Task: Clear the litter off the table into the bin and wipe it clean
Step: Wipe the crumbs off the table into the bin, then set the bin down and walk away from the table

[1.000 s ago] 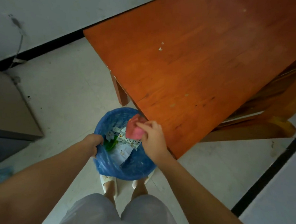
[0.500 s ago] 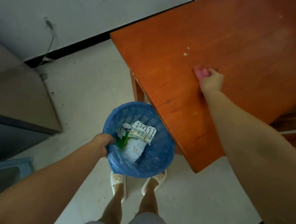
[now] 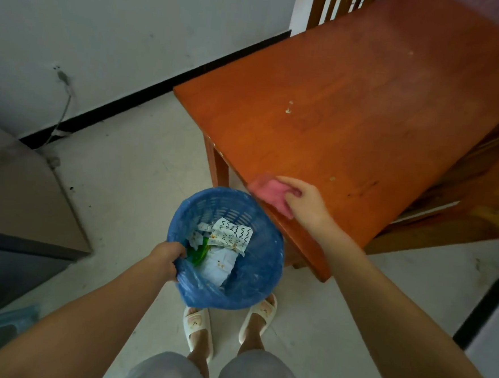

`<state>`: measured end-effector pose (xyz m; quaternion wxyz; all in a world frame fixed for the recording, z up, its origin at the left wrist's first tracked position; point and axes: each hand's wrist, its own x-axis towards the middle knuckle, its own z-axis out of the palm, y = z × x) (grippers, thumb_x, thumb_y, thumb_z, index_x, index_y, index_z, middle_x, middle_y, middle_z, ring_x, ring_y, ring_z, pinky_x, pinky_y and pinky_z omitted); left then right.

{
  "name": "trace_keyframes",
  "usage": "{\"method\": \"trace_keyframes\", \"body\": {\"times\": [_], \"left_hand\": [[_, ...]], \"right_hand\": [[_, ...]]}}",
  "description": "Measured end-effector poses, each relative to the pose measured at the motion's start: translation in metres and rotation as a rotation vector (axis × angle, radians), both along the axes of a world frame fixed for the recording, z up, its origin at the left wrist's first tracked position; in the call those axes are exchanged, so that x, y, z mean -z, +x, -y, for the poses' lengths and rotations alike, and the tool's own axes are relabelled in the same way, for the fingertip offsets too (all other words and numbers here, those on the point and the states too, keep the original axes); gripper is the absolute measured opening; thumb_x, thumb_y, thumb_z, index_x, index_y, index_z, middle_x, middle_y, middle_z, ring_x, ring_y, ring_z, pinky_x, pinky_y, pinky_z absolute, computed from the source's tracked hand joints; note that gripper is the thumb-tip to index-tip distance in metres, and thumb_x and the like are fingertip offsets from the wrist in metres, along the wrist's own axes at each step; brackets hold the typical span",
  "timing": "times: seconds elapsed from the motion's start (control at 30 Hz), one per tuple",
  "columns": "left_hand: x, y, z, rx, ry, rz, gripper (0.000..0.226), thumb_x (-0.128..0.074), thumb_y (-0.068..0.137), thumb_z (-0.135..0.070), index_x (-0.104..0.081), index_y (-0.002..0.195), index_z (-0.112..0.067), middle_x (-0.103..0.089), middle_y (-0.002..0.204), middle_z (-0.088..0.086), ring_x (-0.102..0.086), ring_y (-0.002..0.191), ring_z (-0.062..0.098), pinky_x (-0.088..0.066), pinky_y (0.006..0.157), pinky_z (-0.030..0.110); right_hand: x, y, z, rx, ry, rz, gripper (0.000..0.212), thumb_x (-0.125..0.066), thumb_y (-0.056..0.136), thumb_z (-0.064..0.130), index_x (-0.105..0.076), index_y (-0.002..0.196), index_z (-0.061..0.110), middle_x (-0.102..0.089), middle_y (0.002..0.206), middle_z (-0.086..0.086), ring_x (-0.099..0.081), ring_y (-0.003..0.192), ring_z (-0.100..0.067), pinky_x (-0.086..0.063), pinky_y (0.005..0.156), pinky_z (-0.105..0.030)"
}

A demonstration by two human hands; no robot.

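Head view: we log right hand (image 3: 306,204), fingers (image 3: 290,182) curled on pink cloth (image 3: 271,194) at the tabletop (image 3: 365,123) near edge, long axis along that edge. Bin (image 3: 226,253) sits just below-left, left hand (image 3: 166,259) gripping its rim. Crumbs (image 3: 288,111) lie further in, up-table.

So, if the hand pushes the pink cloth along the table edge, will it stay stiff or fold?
The pink cloth will probably fold: it already bunches under the right hand and follows the edge of the wooden table. It looks thin and likely light. On the smooth tabletop it should slide easily, carrying the crumbs toward the blue bin.
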<state>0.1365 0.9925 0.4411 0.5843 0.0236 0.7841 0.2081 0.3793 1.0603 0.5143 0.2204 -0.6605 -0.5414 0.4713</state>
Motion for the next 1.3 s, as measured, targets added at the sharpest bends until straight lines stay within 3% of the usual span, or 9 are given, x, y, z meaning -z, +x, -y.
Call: {"method": "trace_keyframes", "body": {"times": [0.1, 0.3, 0.5, 0.6, 0.7, 0.8, 0.9, 1.07, 1.3], "left_hand": [[-0.005, -0.001, 0.006, 0.027, -0.001, 0.028, 0.052, -0.032, 0.088, 0.011, -0.039, 0.137, -0.001, -0.053, 0.091, 0.019, -0.055, 0.106, 0.041, -0.038, 0.095, 0.059], [-0.003, -0.01, 0.011, 0.061, -0.034, 0.065, 0.055, -0.035, 0.088, 0.008, -0.036, 0.141, -0.004, -0.049, 0.136, 0.023, -0.048, 0.126, 0.042, -0.039, 0.095, 0.059], [-0.009, -0.022, 0.014, 0.145, -0.021, 0.097, 0.054, -0.034, 0.087, 0.01, -0.035, 0.14, -0.001, -0.054, 0.096, 0.02, -0.049, 0.124, 0.041, -0.039, 0.098, 0.057], [-0.015, -0.034, 0.016, 0.177, -0.005, 0.121, 0.053, -0.032, 0.087, 0.01, -0.036, 0.139, 0.0, -0.052, 0.086, 0.017, -0.05, 0.106, 0.037, -0.04, 0.091, 0.056], [-0.018, -0.052, 0.023, 0.219, 0.011, 0.136, 0.055, -0.03, 0.085, 0.011, -0.039, 0.138, 0.002, -0.055, 0.089, 0.017, -0.05, 0.102, 0.038, -0.041, 0.088, 0.055], [-0.019, -0.068, 0.032, 0.272, 0.03, 0.17, 0.058, -0.029, 0.082, 0.013, -0.041, 0.137, 0.001, -0.059, 0.097, 0.018, -0.057, 0.093, 0.039, -0.043, 0.086, 0.055], [-0.021, -0.075, 0.042, 0.321, 0.067, 0.21, 0.059, -0.03, 0.081, 0.014, -0.044, 0.136, -0.001, -0.061, 0.107, 0.02, -0.058, 0.093, 0.038, -0.045, 0.087, 0.055], [-0.024, -0.069, 0.058, 0.43, 0.147, 0.276, 0.061, -0.032, 0.077, 0.014, -0.046, 0.132, -0.009, -0.058, 0.126, 0.021, -0.057, 0.108, 0.04, -0.052, 0.082, 0.051], [-0.02, -0.013, 0.099, 0.664, 0.16, 0.342, 0.052, -0.037, 0.078, 0.013, -0.052, 0.12, -0.013, -0.063, 0.115, 0.016, -0.06, 0.103, 0.036, -0.053, 0.08, 0.05]], "right_hand": [[0.002, 0.053, 0.009, 0.265, 0.1, 0.145, 0.044, -0.045, 0.09, 0.001, -0.049, 0.131, 0.015, -0.049, 0.137, -0.008, -0.05, 0.121, -0.023, -0.044, 0.102, -0.04], [0.038, 0.072, 0.04, 0.313, 0.026, 0.3, 0.047, -0.051, 0.089, 0.012, -0.043, 0.135, 0.01, -0.045, 0.135, -0.017, -0.048, 0.119, -0.029, -0.037, 0.102, -0.035], [0.031, 0.052, 0.067, 0.452, 0.196, 0.341, 0.049, -0.052, 0.09, 0.022, -0.038, 0.137, 0.013, -0.038, 0.137, -0.013, -0.039, 0.126, -0.027, -0.034, 0.106, -0.037], [0.032, 0.028, 0.106, 0.58, 0.297, 0.409, 0.04, -0.053, 0.09, 0.02, -0.046, 0.128, 0.014, -0.044, 0.127, -0.011, -0.047, 0.116, -0.025, -0.041, 0.099, -0.038], [0.052, -0.009, 0.151, 0.624, 0.218, 0.267, 0.041, -0.055, 0.089, 0.022, -0.045, 0.128, 0.016, -0.046, 0.123, -0.008, -0.051, 0.105, -0.019, -0.047, 0.094, -0.039], [0.066, -0.043, 0.181, 0.604, -0.109, -0.075, 0.061, -0.059, 0.087, 0.03, -0.03, 0.139, 0.016, -0.046, 0.129, -0.003, -0.052, 0.116, -0.024, -0.049, 0.091, -0.04], [0.065, -0.056, 0.196, 0.583, -0.36, -0.366, 0.046, -0.056, 0.089, 0.024, -0.04, 0.132, 0.019, -0.057, 0.118, -0.002, -0.063, 0.097, -0.023, -0.057, 0.069, -0.033], [0.068, -0.051, 0.221, 0.64, -0.292, -0.347, 0.039, -0.05, 0.087, 0.004, -0.049, 0.124, 0.017, -0.063, 0.112, -0.009, -0.064, 0.097, -0.028, -0.057, 0.079, -0.043], [0.067, -0.02, 0.313, 0.865, -0.236, -0.405, 0.032, -0.05, 0.086, 0.004, -0.051, 0.114, 0.02, -0.064, 0.104, -0.006, -0.066, 0.09, -0.026, -0.058, 0.072, -0.041]]}}
